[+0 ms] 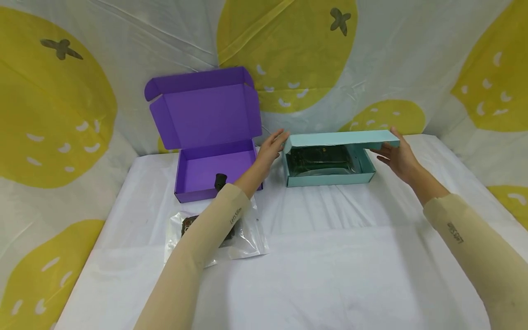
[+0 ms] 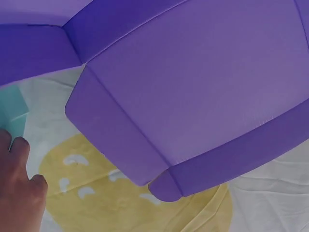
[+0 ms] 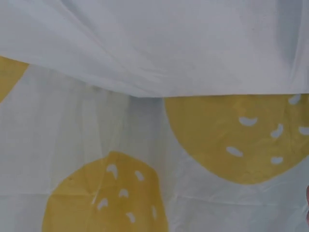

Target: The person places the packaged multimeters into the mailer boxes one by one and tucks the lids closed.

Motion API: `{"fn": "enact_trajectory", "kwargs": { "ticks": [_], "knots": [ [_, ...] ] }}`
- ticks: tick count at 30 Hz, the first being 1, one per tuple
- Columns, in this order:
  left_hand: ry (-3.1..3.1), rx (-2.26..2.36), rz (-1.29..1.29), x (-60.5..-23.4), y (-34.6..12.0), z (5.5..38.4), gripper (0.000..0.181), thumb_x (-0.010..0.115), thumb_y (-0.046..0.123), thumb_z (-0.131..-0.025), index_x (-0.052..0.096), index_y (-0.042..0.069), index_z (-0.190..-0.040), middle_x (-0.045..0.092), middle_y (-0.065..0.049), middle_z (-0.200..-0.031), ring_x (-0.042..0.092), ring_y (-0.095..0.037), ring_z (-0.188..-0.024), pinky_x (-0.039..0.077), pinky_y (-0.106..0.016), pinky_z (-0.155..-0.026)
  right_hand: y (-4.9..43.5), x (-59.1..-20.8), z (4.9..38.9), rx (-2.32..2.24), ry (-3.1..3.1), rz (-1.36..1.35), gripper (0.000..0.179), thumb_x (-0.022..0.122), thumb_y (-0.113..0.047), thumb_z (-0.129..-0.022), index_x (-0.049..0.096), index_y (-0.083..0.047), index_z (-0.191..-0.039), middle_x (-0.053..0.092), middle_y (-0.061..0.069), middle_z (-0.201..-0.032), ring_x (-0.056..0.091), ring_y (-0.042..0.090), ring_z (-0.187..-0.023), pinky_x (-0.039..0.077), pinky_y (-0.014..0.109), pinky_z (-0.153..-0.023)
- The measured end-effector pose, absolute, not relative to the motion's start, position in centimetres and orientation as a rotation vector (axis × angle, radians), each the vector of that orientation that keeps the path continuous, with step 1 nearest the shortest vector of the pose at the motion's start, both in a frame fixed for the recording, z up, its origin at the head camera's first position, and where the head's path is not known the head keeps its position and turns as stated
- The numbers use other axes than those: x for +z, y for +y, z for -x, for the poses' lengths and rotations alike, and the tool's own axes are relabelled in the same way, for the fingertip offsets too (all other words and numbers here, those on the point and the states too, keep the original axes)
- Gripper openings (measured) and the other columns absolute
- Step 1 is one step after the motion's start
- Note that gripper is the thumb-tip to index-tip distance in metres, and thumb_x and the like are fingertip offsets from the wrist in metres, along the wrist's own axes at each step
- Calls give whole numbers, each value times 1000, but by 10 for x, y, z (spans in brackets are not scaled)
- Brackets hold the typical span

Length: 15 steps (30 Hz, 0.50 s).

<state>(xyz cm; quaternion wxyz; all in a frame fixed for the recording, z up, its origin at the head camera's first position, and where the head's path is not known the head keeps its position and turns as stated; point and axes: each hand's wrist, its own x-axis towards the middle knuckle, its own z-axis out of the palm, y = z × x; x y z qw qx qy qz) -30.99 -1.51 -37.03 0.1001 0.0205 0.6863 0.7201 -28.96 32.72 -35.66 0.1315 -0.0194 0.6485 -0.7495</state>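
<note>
A teal cardboard box [image 1: 330, 179] has its lid [image 1: 342, 137] partly lowered over the tray. Inside lies a dark item in clear plastic [image 1: 321, 158], partly hidden by the lid. My left hand [image 1: 270, 149] reaches its extended fingers to the lid's left front corner; in the left wrist view that hand [image 2: 19, 183] shows at the lower left beside a teal piece. On the other side, my right hand [image 1: 398, 156] pinches the lid's right end, thumb above and fingers below. In the right wrist view only a sliver of skin shows at the right edge.
An opened purple box [image 1: 212, 114] stands left of the teal one, holding a small black object [image 1: 220, 181]. In front of it a clear plastic bag [image 1: 251, 238] with a dark item lies partly under my left forearm. A fruit-patterned cloth [image 1: 288, 55] hangs behind the white-covered table [image 1: 330, 275].
</note>
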Motion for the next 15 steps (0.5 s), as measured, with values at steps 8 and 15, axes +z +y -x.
{"fn": "enact_trajectory", "kwargs": {
  "ticks": [8,15],
  "knots": [
    [2069,2049,-58,-372,-14,306,43,56,30,-88,50,28,-130,40,7,-141,41,-17,-127,27,-38,-108,332,-369,276,-1997,2258,157,40,38,-38,-97,44,-17,-130,54,-13,-120,48,-7,-105,21,18,-109],
    [2144,2013,-56,-383,-11,297,41,57,23,-87,53,23,-127,48,5,-134,40,-13,-127,31,-32,-106,330,-376,270,-1527,2649,23,58,31,-52,-94,32,-19,-142,28,-6,-147,23,6,-135,15,35,-113]
  ]
}}
